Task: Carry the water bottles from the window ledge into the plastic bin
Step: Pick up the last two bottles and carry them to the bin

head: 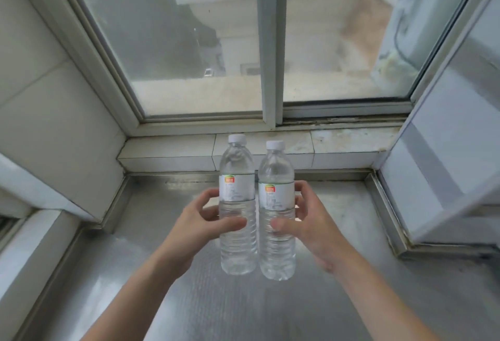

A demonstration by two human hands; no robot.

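Two clear water bottles with white caps and white labels stand upright side by side above the metal window ledge (338, 232). My left hand (200, 221) grips the left bottle (237, 248) around its middle, thumb across the front. My right hand (311, 224) grips the right bottle (276, 254) the same way. The bottles touch or nearly touch each other. I cannot tell whether their bases rest on the ledge or hang just above it. No plastic bin is in view.
A sliding window (270, 43) with a white frame closes the back, above a tiled step (270, 148). Tiled walls (54, 124) flank the ledge on the left, and an open window panel (446, 164) juts in on the right.
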